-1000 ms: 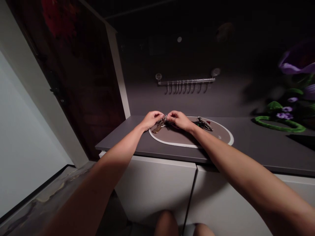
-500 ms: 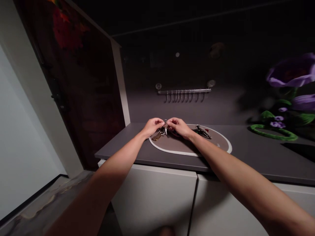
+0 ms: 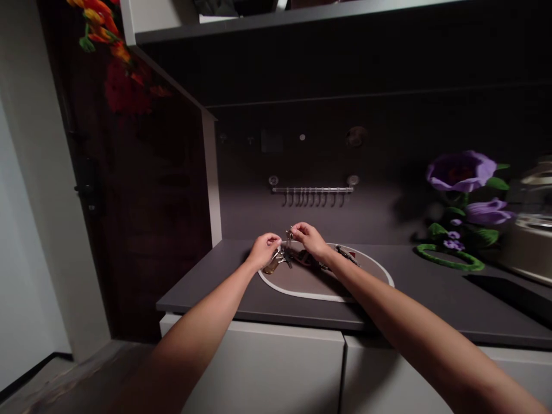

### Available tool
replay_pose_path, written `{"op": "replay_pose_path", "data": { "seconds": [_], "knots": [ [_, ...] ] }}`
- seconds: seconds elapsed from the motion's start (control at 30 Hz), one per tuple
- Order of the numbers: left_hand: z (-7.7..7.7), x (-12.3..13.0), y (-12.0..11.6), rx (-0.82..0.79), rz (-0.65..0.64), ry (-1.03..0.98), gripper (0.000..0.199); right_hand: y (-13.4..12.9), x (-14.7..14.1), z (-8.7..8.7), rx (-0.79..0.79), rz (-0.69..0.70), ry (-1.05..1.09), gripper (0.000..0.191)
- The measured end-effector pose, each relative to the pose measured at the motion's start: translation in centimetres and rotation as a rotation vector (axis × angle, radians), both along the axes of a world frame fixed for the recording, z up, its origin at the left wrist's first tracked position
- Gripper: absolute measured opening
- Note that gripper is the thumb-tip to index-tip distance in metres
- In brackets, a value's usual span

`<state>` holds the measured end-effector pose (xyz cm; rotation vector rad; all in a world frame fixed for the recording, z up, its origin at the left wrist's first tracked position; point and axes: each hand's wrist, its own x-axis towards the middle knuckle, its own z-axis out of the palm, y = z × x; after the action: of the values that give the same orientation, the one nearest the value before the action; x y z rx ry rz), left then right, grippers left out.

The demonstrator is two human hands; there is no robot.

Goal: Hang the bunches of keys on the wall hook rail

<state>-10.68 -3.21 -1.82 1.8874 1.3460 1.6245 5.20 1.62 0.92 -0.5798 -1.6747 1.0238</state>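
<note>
My left hand (image 3: 264,251) is closed in a pinch on a bunch of keys (image 3: 282,256), which hangs low over the left part of a brown oval mat (image 3: 319,282) with a white rim. A brownish tag-like piece (image 3: 271,268) is among them. My right hand (image 3: 309,238), a little higher and to the right, pinches a small metal key ring (image 3: 289,234); what dangles from it is too small to make out. Another dark bunch of keys (image 3: 346,256) lies on the mat behind my right wrist, partly hidden.
A clear rail with several hooks (image 3: 313,190) is fixed to the dark back wall. Purple fabric flowers (image 3: 463,172) with a green ring base stand right, beside a beige appliance (image 3: 528,241). A shelf (image 3: 302,23) overhangs the counter (image 3: 207,276); a dark door (image 3: 159,230) is left.
My hands have moved apart: the right has risen slightly with the key ring, and the left stays lower with the keys. My view has tilted up, bringing the shelf into sight.
</note>
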Motion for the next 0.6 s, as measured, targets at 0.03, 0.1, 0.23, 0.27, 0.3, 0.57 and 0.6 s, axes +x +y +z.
{"op": "replay_pose_path", "data": {
  "seconds": [0.03, 0.1, 0.23, 0.27, 0.3, 0.57, 0.6],
  "knots": [
    [-0.1, 0.0, 0.1, 0.014, 0.022, 0.034, 0.014, 0.5, -0.2, 0.5, -0.021, -0.016, 0.037, 0.030],
    [-0.2, -0.1, 0.2, 0.046, 0.056, 0.096, 0.014, 1.5, -0.6, 1.7, -0.068, -0.052, 0.114, 0.029],
    [-0.6, -0.3, 0.5, 0.066, 0.103, 0.170, 0.015, 3.2, -2.0, 3.9, -0.134, -0.108, 0.208, 0.022],
    [-0.7, -0.3, 0.5, 0.062, 0.112, 0.176, 0.015, 3.6, -2.5, 4.4, -0.149, -0.117, 0.226, 0.020],
    [-0.7, -0.3, 0.6, 0.059, 0.119, 0.180, 0.015, 3.9, -2.9, 4.8, -0.164, -0.136, 0.254, 0.018],
    [-0.9, -0.4, 0.9, 0.038, 0.153, 0.211, 0.016, 5.7, -6.1, 6.9, -0.296, -0.283, 0.401, 0.009],
    [-0.9, -0.3, 0.9, 0.038, 0.155, 0.210, 0.016, 5.9, -6.4, 7.0, -0.311, -0.303, 0.416, 0.009]
  ]
}}
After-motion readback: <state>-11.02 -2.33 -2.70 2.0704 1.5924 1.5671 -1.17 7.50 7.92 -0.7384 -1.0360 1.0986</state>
